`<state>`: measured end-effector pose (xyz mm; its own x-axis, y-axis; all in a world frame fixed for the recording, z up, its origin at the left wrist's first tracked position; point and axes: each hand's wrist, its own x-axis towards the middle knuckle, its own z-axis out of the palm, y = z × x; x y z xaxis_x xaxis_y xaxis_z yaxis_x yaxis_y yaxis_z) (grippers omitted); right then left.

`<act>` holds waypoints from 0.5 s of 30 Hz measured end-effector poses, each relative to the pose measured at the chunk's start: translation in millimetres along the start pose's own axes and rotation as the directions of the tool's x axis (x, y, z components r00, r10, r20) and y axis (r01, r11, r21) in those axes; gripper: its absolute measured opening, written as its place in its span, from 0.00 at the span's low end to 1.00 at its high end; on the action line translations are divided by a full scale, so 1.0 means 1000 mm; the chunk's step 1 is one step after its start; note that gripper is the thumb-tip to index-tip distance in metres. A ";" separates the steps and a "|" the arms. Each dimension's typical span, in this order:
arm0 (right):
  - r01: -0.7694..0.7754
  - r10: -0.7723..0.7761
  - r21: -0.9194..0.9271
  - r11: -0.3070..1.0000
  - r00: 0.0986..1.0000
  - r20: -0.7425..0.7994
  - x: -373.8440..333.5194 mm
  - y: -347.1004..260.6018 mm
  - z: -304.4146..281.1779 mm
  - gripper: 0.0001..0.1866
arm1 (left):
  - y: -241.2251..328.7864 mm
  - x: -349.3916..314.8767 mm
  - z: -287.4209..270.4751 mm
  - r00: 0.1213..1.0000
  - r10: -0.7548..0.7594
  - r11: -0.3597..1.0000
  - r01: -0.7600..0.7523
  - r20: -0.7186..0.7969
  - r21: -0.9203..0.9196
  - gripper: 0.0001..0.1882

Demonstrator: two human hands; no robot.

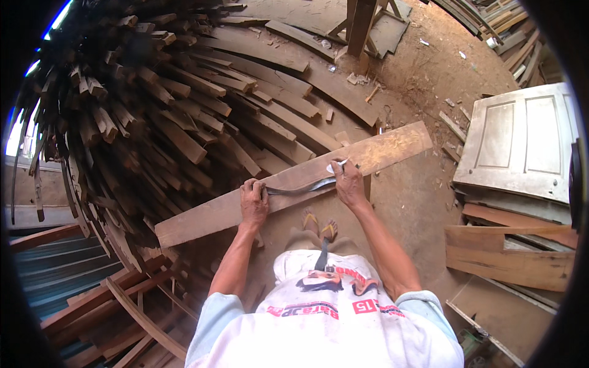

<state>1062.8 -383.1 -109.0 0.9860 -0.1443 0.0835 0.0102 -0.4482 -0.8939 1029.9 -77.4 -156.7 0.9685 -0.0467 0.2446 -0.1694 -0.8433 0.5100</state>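
A long brown plank (374,147) lies slanted in front of me, its right end farther away and scuffed pale. My left hand (254,201) is closed at the plank's middle, with curled fingers on one end of a thin, dark, flexible strip (299,190). From there the strip bows along the near edge to my right hand (350,184). That hand is also closed, pinching a small white object (336,166) whose kind I cannot make out. Whether the right fingers also grip the strip is hidden.
A big stack of sawn timber (184,116) fills the left and far left. A wooden post (361,30) stands ahead. On the right are a pale panelled door (515,144) and brown boards (509,257). A curved wooden piece (144,319) lies at lower left.
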 end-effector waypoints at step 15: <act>-0.036 -0.037 0.261 0.965 0.963 0.268 -0.064 -0.039 -0.060 0.17 | 0.185 0.057 -0.056 0.787 0.146 0.759 0.299 0.599 -0.579 0.09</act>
<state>989.0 -409.8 -53.0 0.9935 0.1138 -0.0044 0.0182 -0.1966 -0.9803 1043.4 -205.7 -2.0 0.8471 -0.4808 -0.2265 0.0552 -0.3443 0.9372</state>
